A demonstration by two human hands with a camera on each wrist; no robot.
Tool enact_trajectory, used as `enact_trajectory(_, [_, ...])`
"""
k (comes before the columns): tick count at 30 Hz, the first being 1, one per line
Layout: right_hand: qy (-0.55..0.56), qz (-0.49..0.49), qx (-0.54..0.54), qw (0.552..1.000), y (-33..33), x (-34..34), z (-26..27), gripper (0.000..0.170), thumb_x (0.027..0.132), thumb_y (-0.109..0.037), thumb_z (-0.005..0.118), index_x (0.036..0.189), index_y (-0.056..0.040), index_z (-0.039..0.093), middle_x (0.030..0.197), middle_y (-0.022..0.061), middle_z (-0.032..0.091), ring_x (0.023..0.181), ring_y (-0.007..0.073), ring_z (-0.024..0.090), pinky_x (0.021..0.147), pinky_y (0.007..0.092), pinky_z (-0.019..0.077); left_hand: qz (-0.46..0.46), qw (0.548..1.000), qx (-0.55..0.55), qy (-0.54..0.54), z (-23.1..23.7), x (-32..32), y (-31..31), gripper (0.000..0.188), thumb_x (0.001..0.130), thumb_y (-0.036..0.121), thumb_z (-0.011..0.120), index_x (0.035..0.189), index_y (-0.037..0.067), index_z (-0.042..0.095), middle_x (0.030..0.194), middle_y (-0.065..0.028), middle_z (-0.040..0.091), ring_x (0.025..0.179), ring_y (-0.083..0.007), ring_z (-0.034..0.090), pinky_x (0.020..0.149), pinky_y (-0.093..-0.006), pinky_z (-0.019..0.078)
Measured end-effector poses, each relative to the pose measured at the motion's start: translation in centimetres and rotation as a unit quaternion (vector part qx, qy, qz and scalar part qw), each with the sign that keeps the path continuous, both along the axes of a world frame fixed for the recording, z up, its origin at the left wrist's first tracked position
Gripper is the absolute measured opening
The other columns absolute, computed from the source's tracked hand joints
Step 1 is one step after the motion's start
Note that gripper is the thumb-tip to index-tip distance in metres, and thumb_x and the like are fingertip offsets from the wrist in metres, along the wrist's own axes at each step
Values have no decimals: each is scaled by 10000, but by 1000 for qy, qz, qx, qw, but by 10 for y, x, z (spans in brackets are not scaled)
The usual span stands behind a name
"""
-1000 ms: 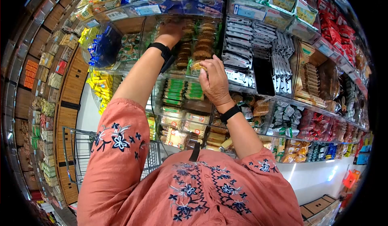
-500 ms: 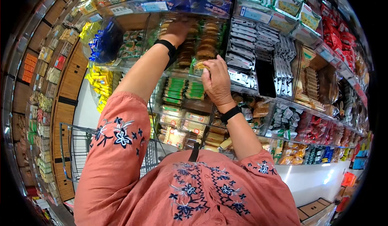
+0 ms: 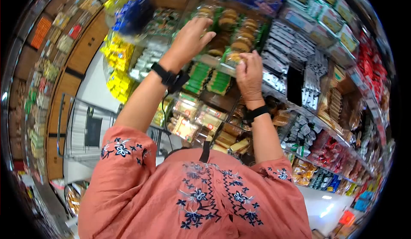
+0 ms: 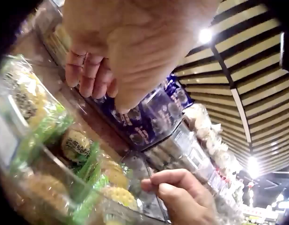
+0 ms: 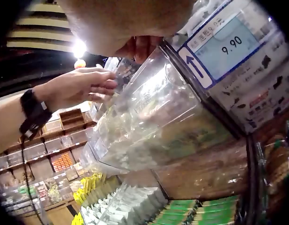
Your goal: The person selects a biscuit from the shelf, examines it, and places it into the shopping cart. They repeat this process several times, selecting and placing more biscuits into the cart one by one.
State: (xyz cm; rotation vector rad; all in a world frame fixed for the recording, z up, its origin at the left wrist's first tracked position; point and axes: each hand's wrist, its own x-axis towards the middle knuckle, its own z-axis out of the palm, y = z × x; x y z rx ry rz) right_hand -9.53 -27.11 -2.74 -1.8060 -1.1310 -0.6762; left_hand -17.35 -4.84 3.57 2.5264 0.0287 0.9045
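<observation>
In the head view, my left hand (image 3: 192, 40) hovers over the front left of a clear bin holding rows of round biscuits in clear and green wrappers (image 3: 243, 38). Its fingers hang loosely bent with nothing between them, as the left wrist view also shows. My right hand (image 3: 249, 74) is at the bin's front right corner. Thumb and fingers pinch the clear bin's edge (image 5: 170, 79), beside a wrapped yellow biscuit (image 3: 233, 59). In the left wrist view, wrapped biscuits (image 4: 117, 197) lie inside, just left of the right hand's fingertips.
White-and-black sachets (image 3: 278, 46) and a dark phone-like slab (image 3: 294, 85) are to the right. Green-wrapped packs (image 3: 199, 76) fill the tier below. Yellow packets (image 3: 120, 55) hang at left, above a wire shopping cart (image 3: 81, 127). A 9.90 price label (image 5: 228, 44) fronts an upper bin.
My left hand has come out from deep among the biscuits, back toward the bin's front, with nothing in it. My right hand keeps its place at the corner. The head view has turned.
</observation>
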Motion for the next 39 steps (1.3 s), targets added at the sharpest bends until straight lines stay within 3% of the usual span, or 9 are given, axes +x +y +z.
enact_trajectory(3, [0,-10,-13,1000,-3,-7,5,204,858,16,535,1048,-38,585,1024,180,600,1078,406,560,1090,506,394,79,993,-83,11,-14,-98,-9,323,937,196,681,1212,39,620,1136,-112,650,1040,-229,651,825,-330,519])
enact_trajectory(7, [125,72,-20,989,5,-47,23,135,964,-56,550,1076,-28,621,1062,117,644,1032,284,614,950,387,470,245,940,-235,14,-81,-226,8,294,953,160,667,1205,18,614,1078,-62,684,976,-140,648,844,-274,513])
enact_trajectory(9, [235,138,-9,962,20,-80,20,125,994,-86,547,1074,-24,622,1040,89,663,967,201,628,862,324,485,338,890,-305,-30,-132,-291,28,287,939,186,665,1160,6,625,1003,-106,690,899,-195,663,819,-305,527])
enact_trajectory(13, [406,266,-116,866,61,-144,-17,153,1000,-94,549,1105,-13,624,965,59,685,852,128,635,774,278,503,470,783,-400,70,-265,-430,68,308,941,272,654,1139,37,630,847,-1,630,777,-77,596,624,-244,478])
enact_trajectory(19, [491,368,-320,722,113,-230,-91,166,975,-88,572,1101,11,618,919,60,675,843,113,641,755,270,511,512,598,-550,279,-359,-542,75,381,843,344,632,916,-27,681,843,-181,705,802,-318,686,764,-415,532])
enact_trajectory(23, [498,358,-397,683,139,-269,-119,173,989,-117,561,1090,13,614,906,62,669,843,120,648,757,286,512,574,614,-404,360,-423,-604,84,455,834,365,625,1017,-52,641,1100,-286,651,1076,-421,615,926,-469,498])
enact_trajectory(28, [554,328,-454,615,158,-308,-151,176,996,-116,561,1092,23,610,897,44,665,851,99,628,754,265,507,624,572,-427,318,-463,-646,113,467,842,266,649,1201,-24,573,1126,-292,639,1067,-448,610,927,-494,503])
enact_trajectory(36, [592,313,-499,550,184,-354,-175,147,990,-92,552,1084,7,610,898,45,684,860,95,637,789,251,502,608,659,-365,250,-515,-618,198,741,853,411,698,1432,26,442,1362,-265,503,1270,-412,488,1063,-452,426])
enact_trajectory(39, [583,298,-521,548,193,-358,-176,143,987,-81,555,1090,0,611,903,47,687,861,93,637,786,249,500,615,618,-398,285,-521,-590,234,728,860,446,665,1460,106,431,1446,-256,431,1288,-411,504,1040,-484,457])
